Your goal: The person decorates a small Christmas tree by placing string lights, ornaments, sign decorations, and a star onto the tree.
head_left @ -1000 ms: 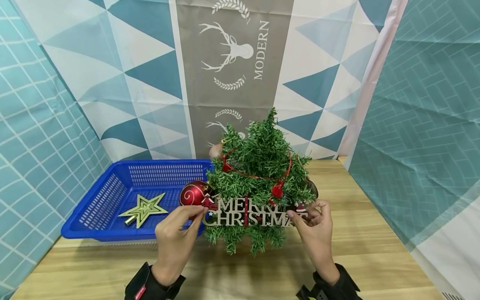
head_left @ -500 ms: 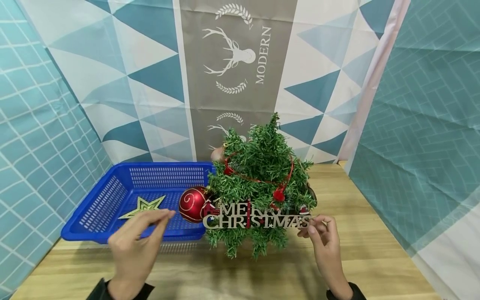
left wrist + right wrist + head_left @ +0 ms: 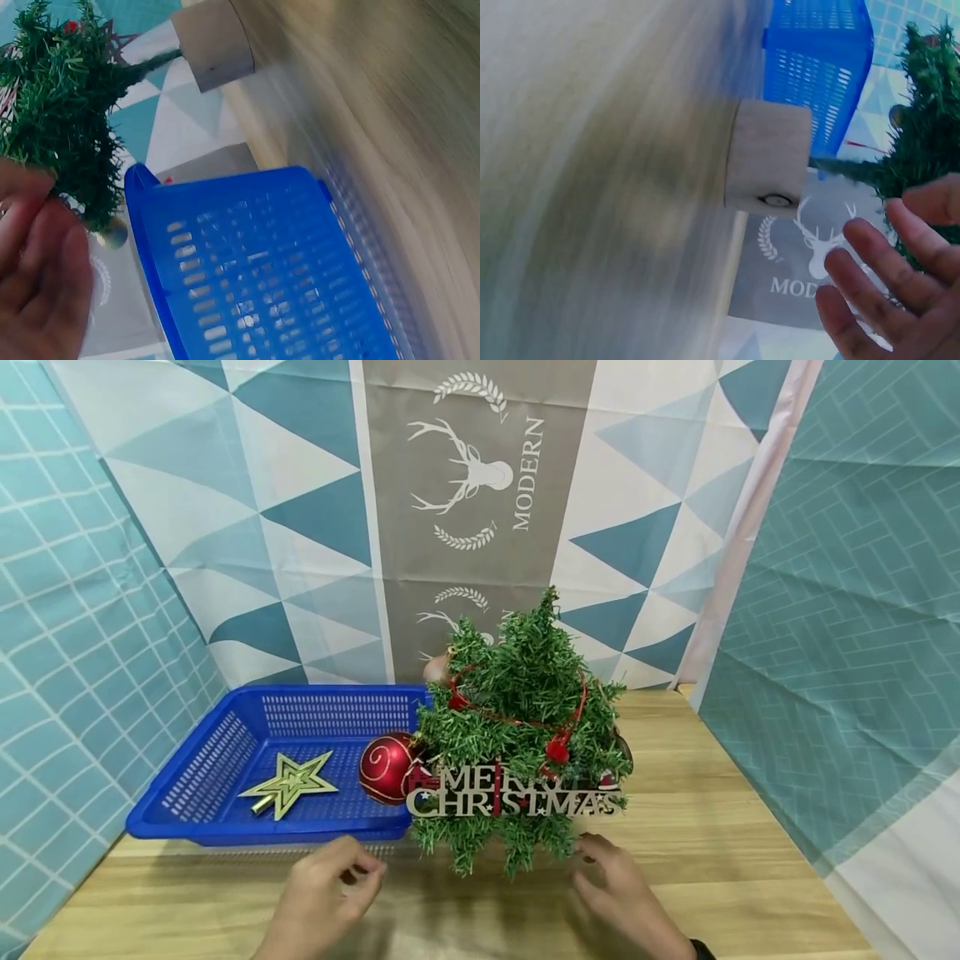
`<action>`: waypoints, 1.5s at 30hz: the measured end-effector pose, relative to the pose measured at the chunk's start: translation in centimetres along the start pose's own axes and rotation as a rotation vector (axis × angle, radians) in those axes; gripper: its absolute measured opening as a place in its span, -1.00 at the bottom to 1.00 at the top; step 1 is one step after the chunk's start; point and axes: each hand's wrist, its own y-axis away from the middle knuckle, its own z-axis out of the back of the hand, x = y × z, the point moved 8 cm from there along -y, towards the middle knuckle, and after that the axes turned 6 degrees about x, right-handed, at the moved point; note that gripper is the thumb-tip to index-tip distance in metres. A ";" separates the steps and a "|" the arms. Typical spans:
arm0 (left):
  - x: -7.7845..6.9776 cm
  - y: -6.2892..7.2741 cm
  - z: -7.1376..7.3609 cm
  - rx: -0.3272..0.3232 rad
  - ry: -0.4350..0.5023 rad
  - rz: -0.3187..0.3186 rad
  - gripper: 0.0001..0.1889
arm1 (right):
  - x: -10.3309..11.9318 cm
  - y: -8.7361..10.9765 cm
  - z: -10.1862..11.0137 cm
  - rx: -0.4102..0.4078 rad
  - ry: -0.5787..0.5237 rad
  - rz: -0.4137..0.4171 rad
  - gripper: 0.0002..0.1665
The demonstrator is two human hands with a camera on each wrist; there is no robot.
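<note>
A small green Christmas tree (image 3: pixel 525 685) stands on the table, with a red garland round its branches. Across its lower front hangs a "Merry Christmas" sign (image 3: pixel 517 802). A red bauble (image 3: pixel 386 767) with gold swirls shows at the tree's left side. My left hand (image 3: pixel 322 893) is in front of the basket and left of the tree, loosely bent and holding nothing. To the tree's lower right, my right hand (image 3: pixel 618 893) has its fingers spread in the right wrist view and grips nothing. The tree's round wooden base (image 3: pixel 769 157) shows in both wrist views.
The blue plastic basket (image 3: pixel 180 777) stands left of the tree, partly behind the bauble. In it lies a gold star (image 3: pixel 291 783) topper. Patterned cloth (image 3: pixel 465 552) hangs behind the wooden table (image 3: pixel 720 860).
Both hands have come off the sign, which stays on the tree. The left hand moved left, then down and back toward the tree; the right hand lowered to below the sign's right end.
</note>
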 end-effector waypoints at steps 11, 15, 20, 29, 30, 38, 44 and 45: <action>-1.0 0.2 -11.9 0.720 -0.276 -0.096 -0.31 | 3.3 -0.1 -5.0 0.080 0.567 0.384 -0.54; -1.1 0.1 -13.7 0.753 -0.359 -0.120 -0.18 | 3.6 0.1 -5.7 0.069 0.686 0.402 -0.47; -1.3 0.3 -14.3 0.832 -0.368 -0.044 -0.16 | 3.9 0.5 -5.8 0.084 0.709 0.428 -0.41; -1.8 -0.1 -14.6 0.805 -0.393 -0.044 -0.09 | 3.7 -0.2 -5.7 0.186 0.609 0.419 -0.39; -1.8 -0.1 -14.6 0.800 -0.379 -0.039 -0.08 | 3.4 -0.4 -5.7 0.227 0.589 0.386 -0.40; -2.1 -0.3 -14.3 0.817 -0.299 0.021 -0.12 | 2.4 -0.9 -6.0 0.408 0.478 0.190 -0.37; -2.0 -0.4 -14.2 0.820 -0.268 0.052 -0.09 | 2.9 -0.9 -5.9 0.367 0.484 0.256 -0.31; -2.0 -0.4 -14.3 0.820 -0.274 0.048 -0.09 | 3.0 -0.9 -5.9 0.360 0.490 0.266 -0.30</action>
